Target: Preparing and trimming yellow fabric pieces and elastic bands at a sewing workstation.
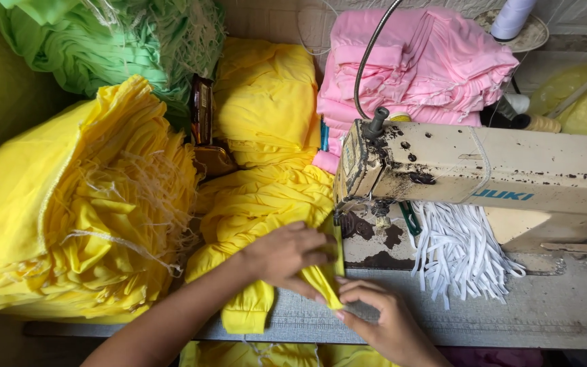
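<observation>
Both hands are gripping one yellow fabric piece (321,275): left hand (287,257) pinching it, right hand (378,316) pressing its edge beside the sewing machine (484,173).

The garment piece (266,204) lying under the left hand (287,255) and right hand (382,319) is showing a plain bright yellow. The big stack of cut pieces (83,217) is glowing the same yellow, with pale frayed threads running across it. The folded pile (422,61) is showing soft pink, the bundle (103,41) light green. The sewing machine (484,170) is looking cream, with dark chipped patches and blue lettering. The bunch of strips (460,251) is showing white, the table top (524,312) grey, the thread cone (511,17) pale lilac
</observation>
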